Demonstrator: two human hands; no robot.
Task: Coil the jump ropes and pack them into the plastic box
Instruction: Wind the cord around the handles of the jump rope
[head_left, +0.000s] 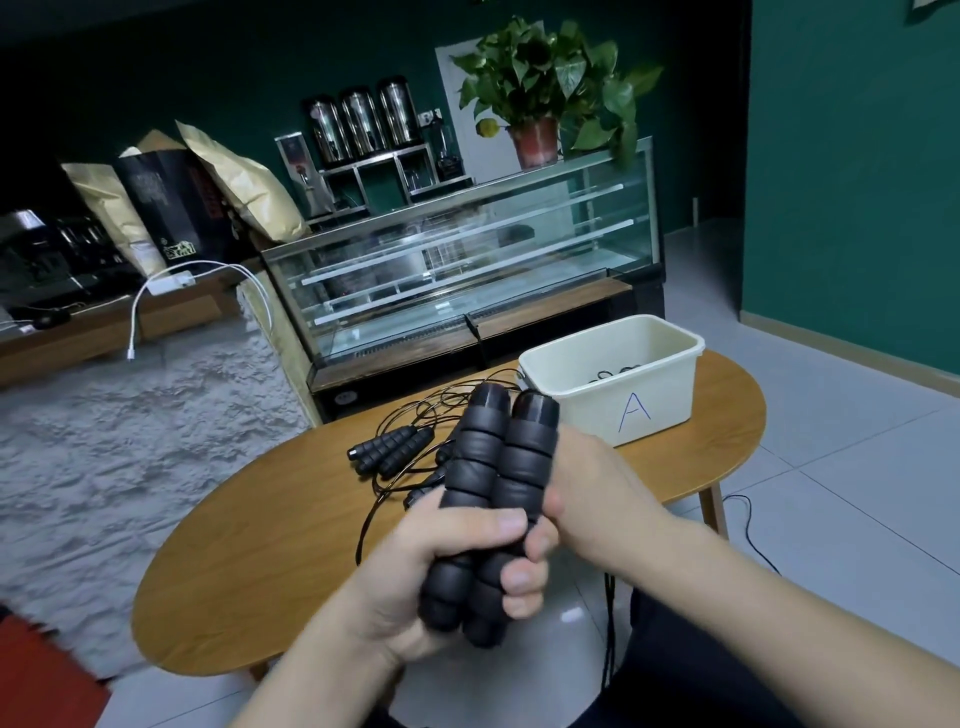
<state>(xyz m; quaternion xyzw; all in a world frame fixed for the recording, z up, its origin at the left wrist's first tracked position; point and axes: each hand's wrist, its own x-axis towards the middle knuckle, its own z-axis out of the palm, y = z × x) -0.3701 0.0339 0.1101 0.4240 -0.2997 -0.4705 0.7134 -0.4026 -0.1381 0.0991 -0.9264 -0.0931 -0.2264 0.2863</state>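
Showing two black handles (493, 499) held side by side above the desk (270, 545), long axes pointing up toward the plastic box (613, 384); both are clasped by the left hand (415, 577), the right hand (587, 499) curled around them.

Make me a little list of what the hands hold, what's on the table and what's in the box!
left hand: grips two black handles side by side
right hand: grips the same handles
table: more jump ropes, loose, uncoiled
plastic box: white, marked A, black rope partly visible inside
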